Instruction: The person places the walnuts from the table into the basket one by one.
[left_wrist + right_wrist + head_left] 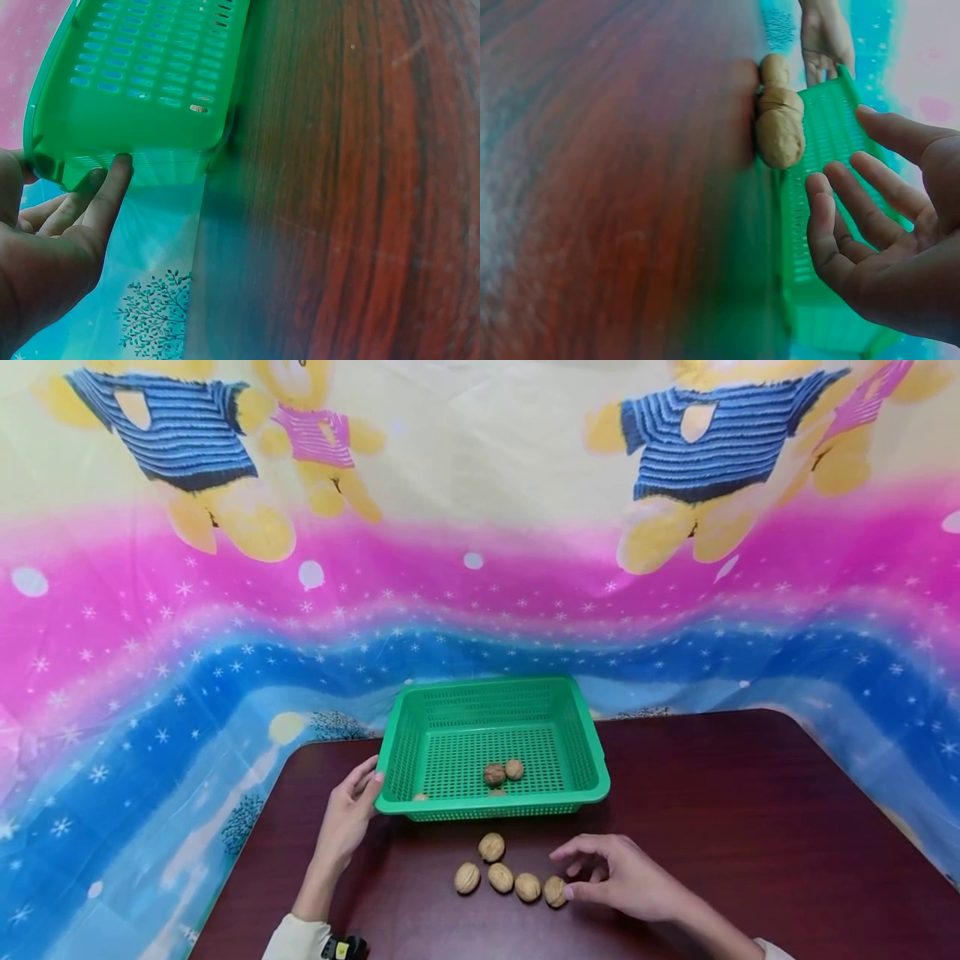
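Observation:
A green plastic basket (491, 806) with slotted walls sits toward the back of the table. My left hand (350, 814) grips its left front corner, thumb at the rim and fingers against the outer wall (172, 124). Several walnuts (500, 878) lie on the table in front of the basket. Beside the rightmost walnut (555, 892) is my right hand (626, 878), its thumb tip at the nut's edge and its fingers loosely bent with nothing between them. Inside the basket are a darker walnut (494, 775) and a lighter one (514, 769), with others partly hidden by the front wall.
The dark red-brown wooden table (720, 810) extends to the right of the basket. Behind it and around its sides hangs a colourful cloth (480, 577) printed with bears and snowflakes. A black band (347, 947) shows at the left wrist.

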Action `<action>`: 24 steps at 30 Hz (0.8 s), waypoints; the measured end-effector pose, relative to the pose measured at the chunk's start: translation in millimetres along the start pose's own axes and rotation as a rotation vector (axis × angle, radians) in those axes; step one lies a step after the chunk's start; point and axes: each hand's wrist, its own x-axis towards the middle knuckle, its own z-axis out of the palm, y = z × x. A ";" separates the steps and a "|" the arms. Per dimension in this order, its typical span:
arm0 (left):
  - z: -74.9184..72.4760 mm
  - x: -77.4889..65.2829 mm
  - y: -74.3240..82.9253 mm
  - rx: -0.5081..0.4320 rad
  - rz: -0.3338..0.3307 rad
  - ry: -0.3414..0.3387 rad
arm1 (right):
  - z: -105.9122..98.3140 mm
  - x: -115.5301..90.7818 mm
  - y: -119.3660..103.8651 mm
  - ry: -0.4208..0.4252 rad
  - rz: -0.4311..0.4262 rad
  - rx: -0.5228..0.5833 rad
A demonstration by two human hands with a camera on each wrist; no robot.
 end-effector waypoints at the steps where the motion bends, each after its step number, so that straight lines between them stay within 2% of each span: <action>1: -0.2 0.0 -0.3 -0.001 0.000 0.001 | 0.9 0.7 1.1 -0.005 -0.003 -0.001; 8: -0.5 0.1 -2.3 -0.023 0.015 -0.009 | 5.7 7.4 6.7 -0.023 0.005 -0.051; 18: -0.5 1.4 -2.2 -0.013 0.006 -0.007 | 7.8 11.1 12.9 -0.059 0.089 -0.093; 24: -1.1 1.5 -2.7 -0.007 0.008 -0.004 | 8.7 12.4 11.5 -0.070 0.079 -0.126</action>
